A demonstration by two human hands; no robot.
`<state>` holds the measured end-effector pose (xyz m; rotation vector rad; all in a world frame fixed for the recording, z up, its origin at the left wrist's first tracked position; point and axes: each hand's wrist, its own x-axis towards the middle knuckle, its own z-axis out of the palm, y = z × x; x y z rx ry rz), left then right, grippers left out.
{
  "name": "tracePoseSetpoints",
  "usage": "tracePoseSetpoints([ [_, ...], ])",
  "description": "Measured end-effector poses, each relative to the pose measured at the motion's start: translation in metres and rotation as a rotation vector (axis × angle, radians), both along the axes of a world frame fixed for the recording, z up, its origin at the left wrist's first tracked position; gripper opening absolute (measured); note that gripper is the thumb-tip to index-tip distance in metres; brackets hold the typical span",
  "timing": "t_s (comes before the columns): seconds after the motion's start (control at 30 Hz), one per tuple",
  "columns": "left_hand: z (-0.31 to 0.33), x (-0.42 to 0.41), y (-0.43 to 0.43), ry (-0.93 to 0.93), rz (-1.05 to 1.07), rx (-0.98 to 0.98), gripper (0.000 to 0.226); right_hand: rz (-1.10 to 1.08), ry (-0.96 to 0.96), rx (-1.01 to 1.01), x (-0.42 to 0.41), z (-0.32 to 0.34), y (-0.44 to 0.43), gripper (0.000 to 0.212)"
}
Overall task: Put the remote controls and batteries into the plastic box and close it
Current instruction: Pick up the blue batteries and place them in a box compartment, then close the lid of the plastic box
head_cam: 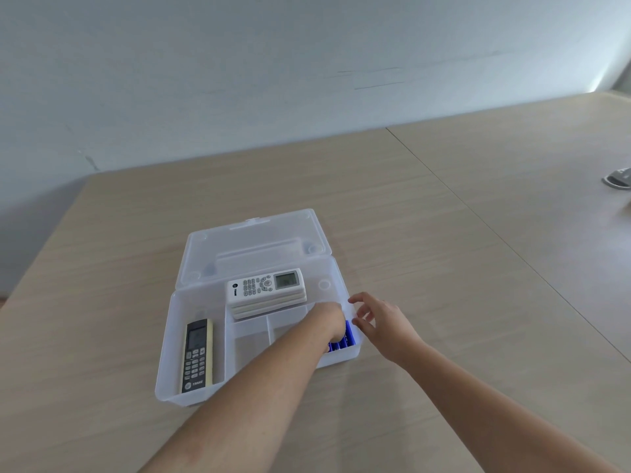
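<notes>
I see the plastic box [191,387] resting on the desk [444,233], its clear lid [254,245] swung back and lying open behind it; the interior is split into compartments by low dividers. In the long left compartment lies a black remote [196,356], face up, display end away from me; the word "TRANE" is legible at its near end beside a round logo. In the rear compartment sits a white remote [265,286] on top of a stack of similar units, laid crosswise, display to the right; "TRANE" is printed at its left end next to a dark round logo. Blue batteries [348,337] occupy the right front compartment; any print on them is too small to read. My left hand [329,322] reaches down into that compartment over the batteries; its fingers are hidden, so I cannot tell whether it grasps anything. My right hand [379,319] hovers at the right wall of the box, fingers spread and loose, holding nothing.
</notes>
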<state>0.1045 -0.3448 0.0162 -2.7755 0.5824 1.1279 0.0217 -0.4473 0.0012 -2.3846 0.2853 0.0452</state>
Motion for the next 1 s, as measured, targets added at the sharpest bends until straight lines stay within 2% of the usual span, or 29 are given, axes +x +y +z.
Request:
tracePoseSetpoints([
  [0.13,0.028,0.014,0.012,-0.019,0.22,-0.266,0.034,-0.025,0.013,0.03,0.007,0.006,-0.006,0.029],
  [0.2,0.05,0.036,0.024,-0.048,0.311,-0.298,0.031,-0.068,-0.006,0.034,0.017,0.012,-0.012,0.03],
  [0.27,0.07,0.061,0.045,-0.177,0.356,-0.35,0.028,-0.091,-0.032,0.044,0.035,0.022,-0.014,0.03],
  [0.37,0.088,0.096,0.091,-0.481,0.404,-0.415,0.027,-0.108,-0.061,0.053,0.074,0.036,-0.009,0.032],
  [0.47,0.088,0.123,0.141,-0.632,0.503,-0.45,0.027,-0.129,-0.056,0.061,0.117,0.041,0.002,0.036],
  [0.53,0.076,0.131,0.17,-0.618,0.58,-0.458,0.029,-0.163,-0.03,0.079,0.14,0.038,0.008,0.039],
  [0.67,0.031,0.135,0.213,-0.52,0.8,-0.442,0.053,-0.268,0.086,0.096,0.173,0.022,0.018,0.054],
  [0.77,0.002,0.132,0.222,-0.391,0.971,-0.583,0.075,-0.382,0.19,0.109,0.183,0.001,0.021,0.054],
  [0.87,-0.012,0.135,0.219,-0.406,1.179,-0.786,0.076,-0.421,0.177,0.001,0.184,-0.018,0.026,0.053],
  [1.0,-0.021,0.145,0.218,-0.461,1.305,-0.824,0.072,-0.424,0.15,-0.07,0.187,-0.022,0.026,0.041],
])
